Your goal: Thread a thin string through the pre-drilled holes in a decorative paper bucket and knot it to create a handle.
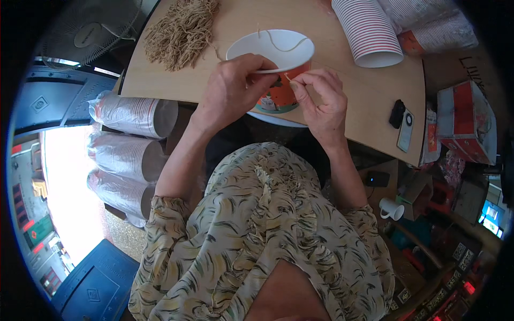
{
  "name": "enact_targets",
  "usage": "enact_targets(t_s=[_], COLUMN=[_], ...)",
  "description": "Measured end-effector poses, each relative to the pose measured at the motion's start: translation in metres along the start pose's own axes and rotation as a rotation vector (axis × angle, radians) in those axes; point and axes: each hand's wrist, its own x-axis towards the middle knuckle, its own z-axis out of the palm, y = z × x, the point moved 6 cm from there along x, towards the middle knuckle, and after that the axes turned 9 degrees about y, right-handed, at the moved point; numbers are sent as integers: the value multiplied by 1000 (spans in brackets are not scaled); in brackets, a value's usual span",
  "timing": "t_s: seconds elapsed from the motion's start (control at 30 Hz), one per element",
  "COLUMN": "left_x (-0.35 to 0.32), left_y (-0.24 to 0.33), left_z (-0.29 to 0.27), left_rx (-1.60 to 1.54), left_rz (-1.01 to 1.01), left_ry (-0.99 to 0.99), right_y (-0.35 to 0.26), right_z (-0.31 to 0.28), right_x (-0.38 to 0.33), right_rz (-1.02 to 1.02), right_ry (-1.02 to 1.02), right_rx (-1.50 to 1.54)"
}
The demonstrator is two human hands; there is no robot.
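Observation:
A paper bucket (pixel 281 97), white inside with an orange printed wall, stands tilted at the table's near edge. My left hand (pixel 230 88) is closed on its near rim, thumb outside and fingers over the edge. A thin tan cord (pixel 284 51) hangs in a curve inside the bucket, and a short end pokes up at the far rim. By the bucket's right wall, my right hand (pixel 325 104) pinches a tan cord end between thumb and forefinger. A pile of similar tan cords (pixel 179 37) lies at the table's far left.
Nested white buckets (pixel 372 32) lie far right beside plastic-wrapped stacks (pixel 444 40). More wrapped stacks (pixel 131 115) sit left of the table (pixel 369 115). A black object (pixel 397 113) and a slim pale device (pixel 406 131) rest near its right edge. A mug (pixel 392 209) stands lower right.

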Motion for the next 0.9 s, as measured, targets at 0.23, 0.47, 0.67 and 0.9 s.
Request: enact_targets(t_s=[0.23, 0.47, 0.67, 0.9], left_x=[-10, -16, -21, -22], left_y=[7, 3, -2, -3], left_z=[12, 20, 26, 30], left_rx=[161, 189, 170, 208], left_rz=[144, 112, 162, 196], left_ry=[-16, -71, -134, -132], right_y=[2, 6, 10, 13], right_z=[3, 4, 6, 4], right_x=[-14, -27, -34, -39], right_rz=[-57, -65, -35, -14], right_ry=[21, -2, -26, -15], right_rx=[-87, -140, -153, -153])
